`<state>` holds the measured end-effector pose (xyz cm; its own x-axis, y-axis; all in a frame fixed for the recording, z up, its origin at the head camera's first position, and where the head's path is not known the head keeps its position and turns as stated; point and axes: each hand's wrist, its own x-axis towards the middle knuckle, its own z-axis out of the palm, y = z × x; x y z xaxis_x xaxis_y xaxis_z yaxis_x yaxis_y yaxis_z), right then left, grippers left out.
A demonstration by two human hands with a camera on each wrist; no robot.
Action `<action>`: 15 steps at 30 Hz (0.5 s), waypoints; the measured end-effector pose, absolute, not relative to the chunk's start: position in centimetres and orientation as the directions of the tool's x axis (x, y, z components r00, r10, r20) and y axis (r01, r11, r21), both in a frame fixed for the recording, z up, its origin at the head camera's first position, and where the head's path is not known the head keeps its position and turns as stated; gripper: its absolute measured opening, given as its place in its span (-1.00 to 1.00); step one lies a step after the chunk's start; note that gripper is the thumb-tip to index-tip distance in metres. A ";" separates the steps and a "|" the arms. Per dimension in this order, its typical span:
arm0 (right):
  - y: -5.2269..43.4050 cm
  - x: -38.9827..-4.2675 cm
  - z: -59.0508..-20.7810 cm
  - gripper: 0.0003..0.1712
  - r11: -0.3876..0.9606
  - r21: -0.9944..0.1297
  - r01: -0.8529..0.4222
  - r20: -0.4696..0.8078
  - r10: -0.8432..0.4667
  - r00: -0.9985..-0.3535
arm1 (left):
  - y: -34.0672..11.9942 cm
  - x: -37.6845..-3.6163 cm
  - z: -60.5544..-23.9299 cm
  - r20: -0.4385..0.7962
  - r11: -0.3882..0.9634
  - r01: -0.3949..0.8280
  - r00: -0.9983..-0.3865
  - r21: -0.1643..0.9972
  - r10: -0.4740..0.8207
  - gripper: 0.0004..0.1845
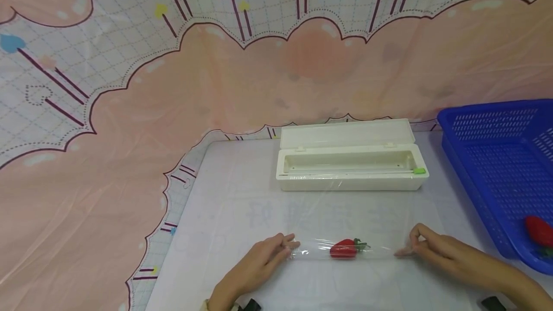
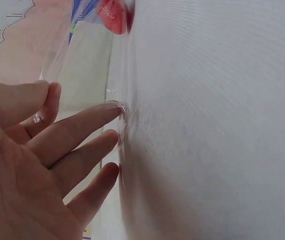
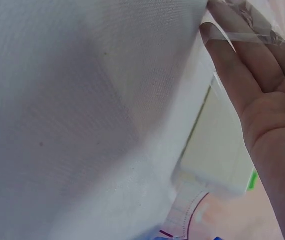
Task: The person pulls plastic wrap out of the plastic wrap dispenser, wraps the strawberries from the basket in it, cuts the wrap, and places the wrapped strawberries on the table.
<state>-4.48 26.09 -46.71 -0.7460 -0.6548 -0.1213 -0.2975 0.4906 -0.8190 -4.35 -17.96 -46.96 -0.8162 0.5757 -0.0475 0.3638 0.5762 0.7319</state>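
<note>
A red strawberry (image 1: 344, 248) with a green stalk lies in a strip of clear cling film (image 1: 313, 249) on the white table, between the two hands. My left hand (image 1: 261, 262) holds the film's left end; in the left wrist view, thumb and index finger pinch the film and the other fingers touch its lower edge. At the film's right end, my right hand (image 1: 453, 256) pinches it. The right wrist view shows film over the fingertips, with the thumb mostly out of frame. Part of the strawberry (image 2: 113, 17) shows at the top of the left wrist view.
Behind the film stands a long white cling film dispenser box (image 1: 350, 184), lid raised, with a green slider (image 1: 419, 171) at its right end. A blue plastic basket (image 1: 471, 196) on the right contains another strawberry (image 1: 538, 231). A patterned cloth (image 1: 242, 90) hangs behind.
</note>
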 end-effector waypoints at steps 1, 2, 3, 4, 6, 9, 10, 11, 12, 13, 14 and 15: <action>26.1 -4.5 -46.7 -0.92 0.488 -0.824 -0.288 -0.123 -0.650 -0.750 | -17.9 -4.4 -47.0 -0.045 0.582 0.361 -0.823 0.729 0.566 -0.79; 26.0 -4.6 -46.6 -0.92 0.485 -0.830 -0.275 -0.127 -0.644 -0.754 | -17.8 -4.4 -46.9 -0.042 0.587 0.358 -0.829 0.727 0.557 -0.78; 26.0 -4.7 -46.6 -0.92 0.485 -0.834 -0.264 -0.131 -0.638 -0.759 | -17.7 -4.5 -46.9 -0.040 0.590 0.351 -0.837 0.727 0.546 -0.77; 25.9 -4.7 -46.6 -0.91 0.485 -0.836 -0.256 -0.132 -0.631 -0.765 | -17.7 -4.5 -46.9 -0.037 0.594 0.344 -0.845 0.728 0.534 -0.77; 25.8 -4.9 -46.6 -0.91 0.472 -0.847 -0.245 -0.125 -0.625 -0.771 | -17.6 -4.6 -46.9 -0.046 0.595 0.318 -0.857 0.738 0.514 -0.76; 25.6 -5.0 -46.6 -0.91 0.459 -0.850 -0.259 -0.094 -0.616 -0.782 | -17.5 -4.7 -47.1 -0.055 0.589 0.284 -0.870 0.756 0.489 -0.76; 25.6 -5.1 -46.7 -0.91 0.452 -0.848 -0.277 -0.073 -0.617 -0.784 | -17.5 -4.8 -47.1 -0.057 0.588 0.274 -0.875 0.761 0.481 -0.76; 25.5 -5.1 -46.7 -0.92 0.448 -0.845 -0.293 -0.054 -0.616 -0.786 | -17.5 -4.9 -47.2 -0.063 0.587 0.261 -0.879 0.766 0.473 -0.76; 25.5 -5.2 -46.8 -0.92 0.443 -0.841 -0.309 -0.035 -0.615 -0.788 | -17.4 -4.9 -47.2 -0.064 0.587 0.251 -0.884 0.770 0.463 -0.76; 25.5 -5.2 -46.8 -0.92 0.447 -0.838 -0.313 -0.029 -0.608 -0.793 | -17.4 -5.0 -47.2 -0.068 0.589 0.242 -0.888 0.771 0.454 -0.75; 25.4 -5.3 -46.9 -0.92 0.445 -0.837 -0.319 -0.018 -0.604 -0.797 | -17.3 -5.1 -47.2 -0.074 0.591 0.229 -0.894 0.773 0.443 -0.75; 25.4 -5.3 -46.9 -0.93 0.442 -0.839 -0.318 -0.012 -0.598 -0.802 | -17.3 -5.1 -47.1 -0.085 0.588 0.208 -0.898 0.781 0.431 -0.75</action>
